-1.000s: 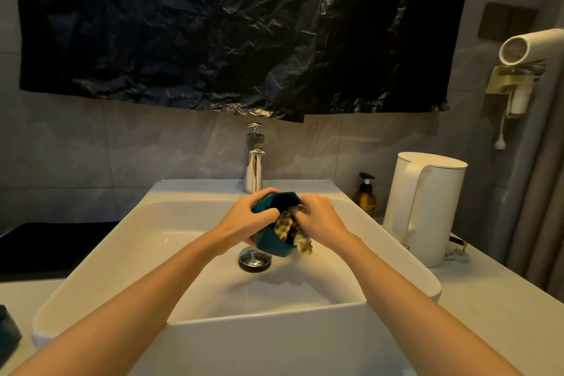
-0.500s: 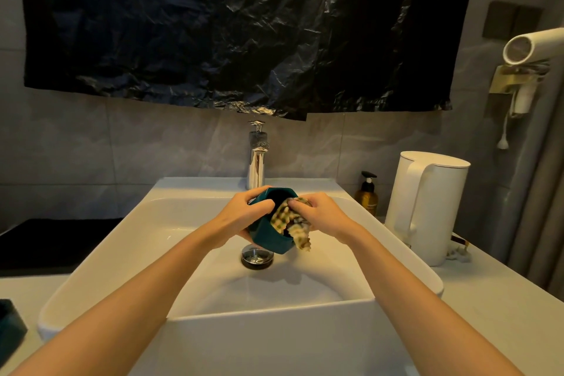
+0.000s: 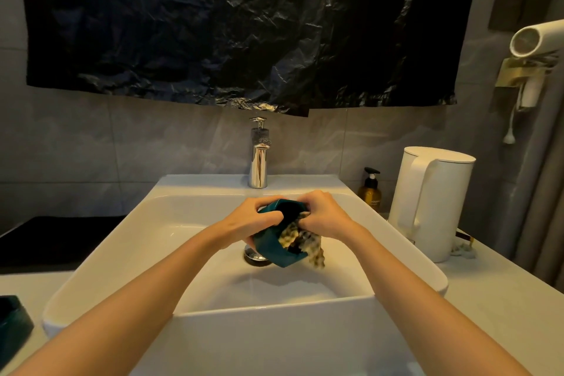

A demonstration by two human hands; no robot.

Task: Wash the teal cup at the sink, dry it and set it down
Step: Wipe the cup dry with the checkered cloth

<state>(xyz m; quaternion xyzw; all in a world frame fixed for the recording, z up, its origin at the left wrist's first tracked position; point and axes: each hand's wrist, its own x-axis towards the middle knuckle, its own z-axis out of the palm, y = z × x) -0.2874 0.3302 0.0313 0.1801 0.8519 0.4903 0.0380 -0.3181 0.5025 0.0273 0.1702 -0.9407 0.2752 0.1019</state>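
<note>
**A:** Start at the left. What's listed?

**B:** Item one: a dark teal thing (image 3: 12, 320) at the edge of the desk (image 3: 27, 282), cut off by the view, so I can't say what it is. Item two: white sink (image 3: 100, 265), tap (image 3: 258, 159) at the back, no stream that I can make out.

**A:** And the hands?

**B:** Item three: left hand (image 3: 248, 223), fingers curled round the wall of the teal cup (image 3: 268, 249), thumb at the rim. The cup is held tilted above the drain (image 3: 254, 256), clear of the basin, its mouth turned towards the other hand. Item four: checked cloth (image 3: 308, 246), part stuffed into the cup, part hanging out below it. Item five: right hand (image 3: 328, 218), closed on the cloth at the cup's mouth.

**A:** Washing or drying?

**B:** Wiping the inside, by my reading (which of the two I can't tell). To do it well, the left hand should grip the wall firmly, since a wet cup may slip. The right should push the cloth down to the bottom and turn it into the angled sides, then take the rim and the outside. Best done low over the basin, in case the cup drops.

**A:** Further right?

**B:** Amber pump bottle (image 3: 370, 192) and white kettle (image 3: 427, 201), both on the desk, well apart from the work.
</note>
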